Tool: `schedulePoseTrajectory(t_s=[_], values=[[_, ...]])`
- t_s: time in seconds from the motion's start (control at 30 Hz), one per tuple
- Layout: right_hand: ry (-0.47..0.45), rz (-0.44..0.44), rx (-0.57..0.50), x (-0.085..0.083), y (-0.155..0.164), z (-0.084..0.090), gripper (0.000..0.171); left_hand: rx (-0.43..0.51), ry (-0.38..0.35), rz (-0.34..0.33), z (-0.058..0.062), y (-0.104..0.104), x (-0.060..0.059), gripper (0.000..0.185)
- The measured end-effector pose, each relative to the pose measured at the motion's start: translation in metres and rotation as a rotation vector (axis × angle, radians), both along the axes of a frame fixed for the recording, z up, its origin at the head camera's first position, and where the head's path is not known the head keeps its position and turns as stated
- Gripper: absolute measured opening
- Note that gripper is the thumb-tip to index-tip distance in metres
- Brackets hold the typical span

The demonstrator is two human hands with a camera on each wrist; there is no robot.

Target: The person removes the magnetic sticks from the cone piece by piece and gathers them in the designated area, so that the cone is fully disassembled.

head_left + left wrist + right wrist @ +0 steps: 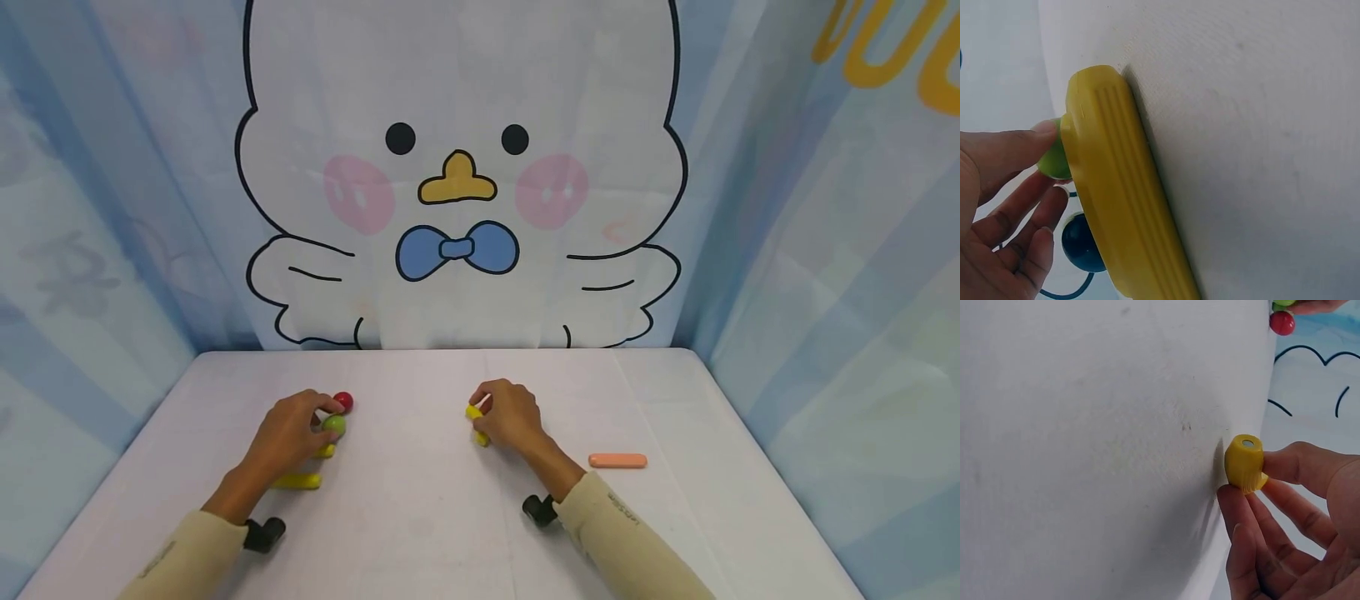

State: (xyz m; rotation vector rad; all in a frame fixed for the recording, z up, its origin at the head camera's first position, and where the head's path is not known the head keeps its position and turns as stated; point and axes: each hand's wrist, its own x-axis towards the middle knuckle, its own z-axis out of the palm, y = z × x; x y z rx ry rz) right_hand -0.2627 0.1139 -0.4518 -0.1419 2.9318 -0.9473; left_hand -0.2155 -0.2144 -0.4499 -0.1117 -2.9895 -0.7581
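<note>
In the head view my left hand (288, 429) pinches a green ball (334, 425) between thumb and fingers. A red ball (342, 402) sits just beyond it, close to the fingertips. Under this hand lie two yellow sticks; the nearer stick (298, 482) shows more fully, while the farther stick (326, 451) is mostly hidden. A ridged yellow stick (1119, 181) fills the middle of the left wrist view, overlapping the green ball (1055, 156). My right hand (512, 414) holds a yellow piece (1244, 464) by thumb and fingertips, close over the table; a small grey disc shows in its end.
An orange-pink stick (617, 460) lies on the white table (420, 533), right of my right forearm. Fabric printed with a cartoon bird (457, 300) hangs behind the table's far edge, and blue curtains (847, 333) flank it. Black wrist cameras (265, 535) ride under both forearms.
</note>
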Motion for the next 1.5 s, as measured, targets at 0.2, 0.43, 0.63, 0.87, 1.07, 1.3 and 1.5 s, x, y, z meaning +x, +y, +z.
schedulePoseTrajectory(t_s=[0.2, 0.43, 0.63, 0.87, 1.07, 1.3, 1.5], values=[[0.023, 0.006, -0.002, 0.005, 0.011, 0.008, 0.023, -0.011, 0.019, -0.013, 0.005, 0.004, 0.002, 0.032], [0.082, 0.033, 0.019, 0.022, 0.03, 0.019, 0.026, -0.033, 0.088, -0.03, 0.003, 0.008, 0.003, 0.03], [0.102, 0.055, 0.037, 0.042, 0.043, 0.02, 0.025, -0.063, 0.185, -0.071, 0.006, 0.018, 0.009, 0.032], [0.124, 0.049, 0.101, 0.065, 0.051, 0.017, 0.024, -0.074, 0.27, -0.13, 0.006, 0.034, 0.015, 0.034], [0.142, 0.067, 0.195, 0.08, 0.056, 0.01, 0.026, -0.144, 0.311, -0.194, 0.005, 0.051, 0.021, 0.041], [0.18, 0.094, 0.27, 0.09, 0.06, 0.002, 0.024, -0.248, 0.222, -0.248, 0.006, 0.075, 0.033, 0.068], [0.245, 0.097, 0.292, 0.095, 0.06, 0.0, 0.023, -0.323, 0.111, -0.314, 0.005, 0.094, 0.043, 0.09]])
